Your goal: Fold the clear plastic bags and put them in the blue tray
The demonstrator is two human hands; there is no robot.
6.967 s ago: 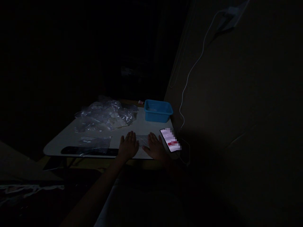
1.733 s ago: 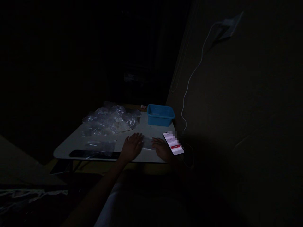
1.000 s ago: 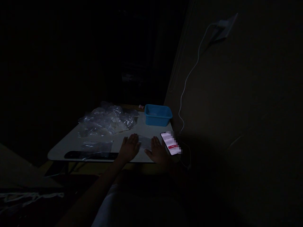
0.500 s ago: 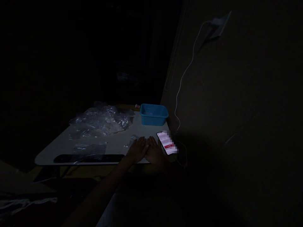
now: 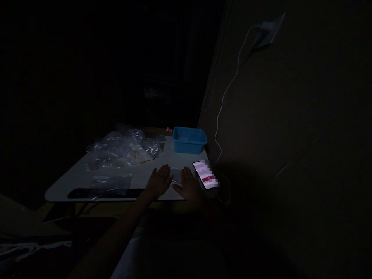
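Note:
My left hand (image 5: 158, 181) lies flat with fingers stretched out near the front edge of the white table (image 5: 145, 167). To its right, my right hand (image 5: 189, 185) is also flat, thumb spread towards the left hand. Between the two hands shows a small clear plastic bag (image 5: 176, 175), its sides reaching under or against the fingers. Just right of my right hand is a phone (image 5: 204, 174) with its screen lit. Dim light hides the finer details of the bag.
A heap of crumpled clear plastic bags (image 5: 124, 149) covers the table's left rear. Another flat bag (image 5: 112, 183) lies at the front left. A blue basin (image 5: 189, 146) stands at the back right. A white cable (image 5: 223, 95) hangs from a wall socket (image 5: 269, 31) beside the table.
My hands have moved apart, the left one shifting left. The small bag, partly covered and crumpled-looking before, now shows flatter between them.

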